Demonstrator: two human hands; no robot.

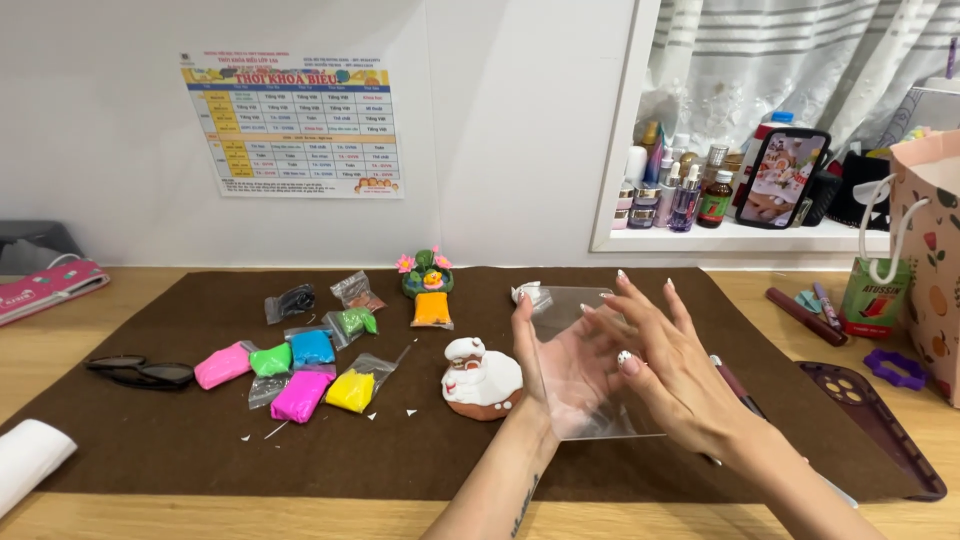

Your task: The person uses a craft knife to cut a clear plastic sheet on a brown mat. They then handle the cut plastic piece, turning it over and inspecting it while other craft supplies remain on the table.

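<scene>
While both hands hover over the middle of the brown felt mat, a clear plastic sheet sits sandwiched between them, and that's the whole show right now. Left hand is underneath and behind, palm up, fingers spread flat so the sheet has a broad bed to lie on; the thumb edge seems to brace its left border. Right hand comes in from the right on top, fingers fanned wide and only lightly bent, palm pressing or smoothing the film rather than pinching it — neither hand is closed around anything, both are open and flat against the sheet. Held like that, the flimsy film stays taut and level instead of curling. Its upper edge pokes out beyond the fingertips, its lower corner shows just below the right wrist, lifted off the mat as far as I can tell. Just left of the left hand sits a little clay Santa figure, close but not touching. Further left, small bags of coloured clay lie in a loose cluster, well apart from the hands, with a flowered clay piece behind. Sunglasses rest at the mat's left edge, a maroon phone case on the right.
</scene>
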